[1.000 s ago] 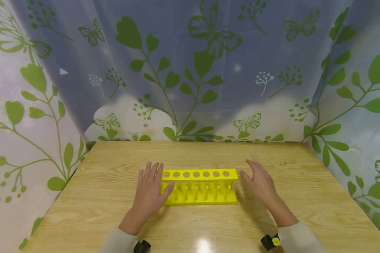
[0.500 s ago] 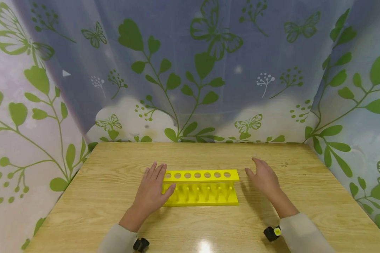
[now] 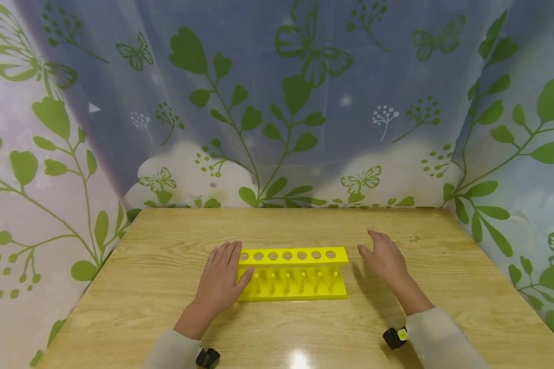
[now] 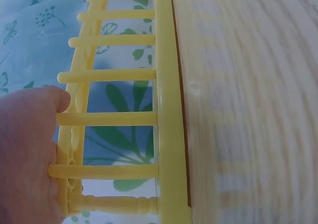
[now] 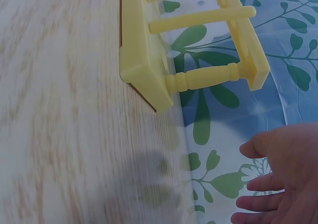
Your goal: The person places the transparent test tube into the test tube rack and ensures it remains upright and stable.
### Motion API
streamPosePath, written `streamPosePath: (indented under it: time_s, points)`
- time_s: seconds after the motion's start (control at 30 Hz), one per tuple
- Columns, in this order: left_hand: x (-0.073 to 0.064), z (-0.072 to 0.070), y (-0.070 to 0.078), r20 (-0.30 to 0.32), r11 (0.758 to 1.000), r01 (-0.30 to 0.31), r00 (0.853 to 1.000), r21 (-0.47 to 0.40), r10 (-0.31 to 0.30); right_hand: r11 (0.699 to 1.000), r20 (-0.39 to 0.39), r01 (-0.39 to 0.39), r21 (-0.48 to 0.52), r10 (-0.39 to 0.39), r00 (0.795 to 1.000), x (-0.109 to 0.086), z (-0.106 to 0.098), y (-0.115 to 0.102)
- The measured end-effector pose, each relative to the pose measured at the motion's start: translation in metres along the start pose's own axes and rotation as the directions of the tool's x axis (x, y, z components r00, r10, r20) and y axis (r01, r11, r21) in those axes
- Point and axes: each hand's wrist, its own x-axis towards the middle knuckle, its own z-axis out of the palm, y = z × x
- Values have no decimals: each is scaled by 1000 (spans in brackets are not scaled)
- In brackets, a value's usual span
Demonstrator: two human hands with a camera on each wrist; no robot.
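1 yellow rack, 7 holes; left hand fingers straight together, touching its end; right hand fingers spread, just beside, apart.

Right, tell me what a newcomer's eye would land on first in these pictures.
The bright yellow test tube rack stands out first, empty, in the middle of the wooden table. The left hand rests flat against its left end, thumb on the rack, while the right hand is open beside its right end, apart from it. Behind and at both sides hangs a curtain printed with green leaves and butterflies.
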Motion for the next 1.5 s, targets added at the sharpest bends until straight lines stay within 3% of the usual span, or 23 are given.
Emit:
streamPosePath:
  time_s: [0.23,0.6,0.97,1.27,1.5]
  points:
    - [0,5,2,-80,1000,0,997,0,0,1000,-9,-3,-3,3,1000,0,0,3]
    - [1,9,1,-112,1000,2,994,-13,-3,999,26,-49,0,49,998,0,2,8]
    - [-1,9,2,-93,999,19,995,-35,-22,999,-3,-32,-22,32,999,2,1,11]
    - [-1,8,2,-81,999,26,996,-39,-29,990,49,-118,-73,122,991,8,-1,10]
    - [-1,8,2,-92,999,21,995,-41,-25,985,71,-142,-99,149,986,13,2,15]
